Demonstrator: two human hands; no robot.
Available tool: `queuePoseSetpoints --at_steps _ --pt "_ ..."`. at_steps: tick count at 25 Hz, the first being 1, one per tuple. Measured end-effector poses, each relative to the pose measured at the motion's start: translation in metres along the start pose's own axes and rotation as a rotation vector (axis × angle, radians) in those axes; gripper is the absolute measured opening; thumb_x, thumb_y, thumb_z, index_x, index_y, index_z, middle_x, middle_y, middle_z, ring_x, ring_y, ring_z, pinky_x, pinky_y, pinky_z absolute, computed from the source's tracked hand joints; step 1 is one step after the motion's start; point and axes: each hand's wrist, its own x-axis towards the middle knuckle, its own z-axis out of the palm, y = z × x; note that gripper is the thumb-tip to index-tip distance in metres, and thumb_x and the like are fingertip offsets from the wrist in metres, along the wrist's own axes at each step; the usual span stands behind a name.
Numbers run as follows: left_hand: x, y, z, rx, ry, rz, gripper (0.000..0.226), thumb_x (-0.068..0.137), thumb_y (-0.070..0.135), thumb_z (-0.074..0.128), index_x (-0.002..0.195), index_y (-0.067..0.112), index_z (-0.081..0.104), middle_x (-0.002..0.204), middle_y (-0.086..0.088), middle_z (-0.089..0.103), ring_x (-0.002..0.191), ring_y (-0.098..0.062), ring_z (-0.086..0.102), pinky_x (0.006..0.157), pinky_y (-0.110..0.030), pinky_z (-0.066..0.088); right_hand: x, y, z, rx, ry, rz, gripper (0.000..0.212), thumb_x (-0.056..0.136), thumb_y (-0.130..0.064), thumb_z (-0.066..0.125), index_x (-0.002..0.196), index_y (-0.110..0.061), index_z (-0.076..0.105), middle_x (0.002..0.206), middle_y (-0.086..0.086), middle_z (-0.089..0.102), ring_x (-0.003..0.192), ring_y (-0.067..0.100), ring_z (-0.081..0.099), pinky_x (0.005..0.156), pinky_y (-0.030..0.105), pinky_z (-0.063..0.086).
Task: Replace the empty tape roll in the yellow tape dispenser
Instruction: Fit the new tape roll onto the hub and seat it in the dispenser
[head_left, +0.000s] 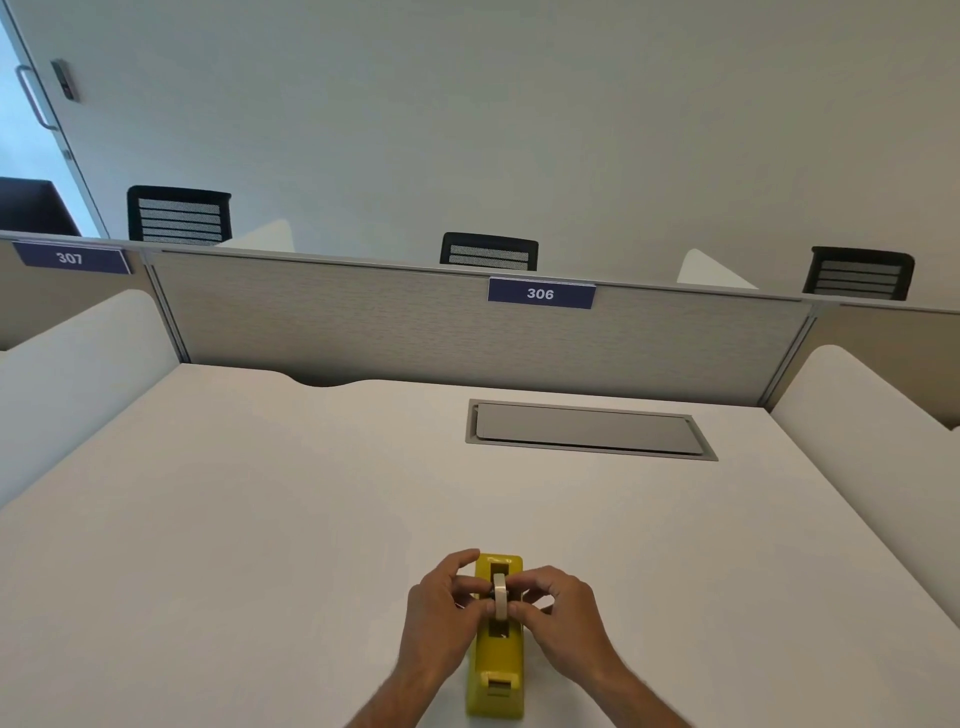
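- The yellow tape dispenser (497, 670) lies lengthwise on the white desk (260, 519), near its front edge and a little right of centre; it is a smooth, glossy block with rounded corners and a slot along its top.
- A pale tape roll (500, 596) stands on edge in that slot, a thin ring with a dark hub just showing on its left.
- The left hand (441, 597) pinches the roll's left side with curled fingertips, thumb low and forefinger reaching over the dispenser's far end.
- The right hand (558, 605) pinches the right side the same way.
- The desk is matte and smooth, with wide bare surface on all sides of the dispenser.
- A grey metal cable hatch (587, 430) sits flush, well behind.
- A woven grey partition (363, 322) closes the far edge; white curved side panels (78, 374) flank the desk.
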Motion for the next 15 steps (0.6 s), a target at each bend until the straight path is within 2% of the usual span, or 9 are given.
queuePoseSetpoints --at_steps 4,8,12,15 --pt "-0.0014 0.0014 0.0000 0.033 0.010 0.019 0.061 0.079 0.018 0.082 0.134 0.027 0.056 0.098 0.012 0.078 0.086 -0.001 0.069 0.085 -0.015 0.049 0.0016 0.0012 0.0018 -0.023 0.021 -0.005 0.025 0.081 -0.024 0.080 0.089 -0.045 0.068 0.093 -0.023 0.064 0.085 0.004 0.064 0.061 0.009 0.048" --pt "-0.0034 0.0006 0.0003 0.085 0.009 0.065 0.060 0.081 0.020 0.079 0.135 0.026 0.056 0.098 0.014 0.078 0.084 0.004 0.068 0.087 -0.015 0.048 0.0022 0.0054 0.0004 -0.032 0.028 -0.014 0.032 0.081 -0.021 0.080 0.085 -0.049 0.066 0.092 -0.022 0.065 0.085 0.004 0.064 0.061 0.009 0.050" --pt "-0.0029 0.0035 0.0000 0.122 0.023 0.084 0.059 0.084 0.023 0.077 0.138 0.027 0.053 0.105 0.011 0.077 0.084 0.003 0.064 0.093 -0.022 0.050 0.0051 0.0060 0.0014 -0.036 0.036 -0.006 0.021 0.081 -0.022 0.081 0.096 -0.035 0.075 0.092 -0.019 0.065 0.085 0.005 0.064 0.065 0.010 0.050" --pt "-0.0018 0.0024 -0.0004 0.153 0.016 0.114 0.058 0.084 0.024 0.076 0.137 0.029 0.053 0.103 0.013 0.077 0.082 0.005 0.064 0.089 -0.017 0.048 0.0065 0.0075 0.0034 -0.054 0.046 -0.009 0.019 0.081 -0.025 0.081 0.097 -0.033 0.075 0.091 -0.021 0.063 0.084 0.006 0.064 0.066 0.009 0.049"
